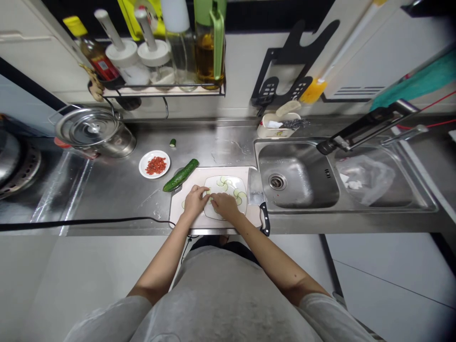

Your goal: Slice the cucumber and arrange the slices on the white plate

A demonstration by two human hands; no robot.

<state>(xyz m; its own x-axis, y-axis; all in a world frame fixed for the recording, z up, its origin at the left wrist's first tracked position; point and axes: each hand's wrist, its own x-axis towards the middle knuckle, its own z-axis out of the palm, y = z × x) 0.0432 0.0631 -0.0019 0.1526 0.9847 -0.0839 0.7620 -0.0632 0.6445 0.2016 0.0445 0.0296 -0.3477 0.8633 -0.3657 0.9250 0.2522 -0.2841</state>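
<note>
A white squarish plate lies on a pale cutting board, with thin cucumber slices arranged in curved swirls on it. Over the plate's left side, my left hand has its fingers pinched together at a small cucumber slice. My right hand is beside it, fingertips closed on a slice at the same spot; the fingers partly hide it. A cut cucumber rests across the board's upper left corner. The cleaver lies at the board's right end, its black handle toward me.
A small white dish of red goji-like pieces and a cucumber end sit behind the board. A lidded steel pot stands left. At right is a double sink with a faucet. A black cord crosses the counter. Bottles stand on the rack.
</note>
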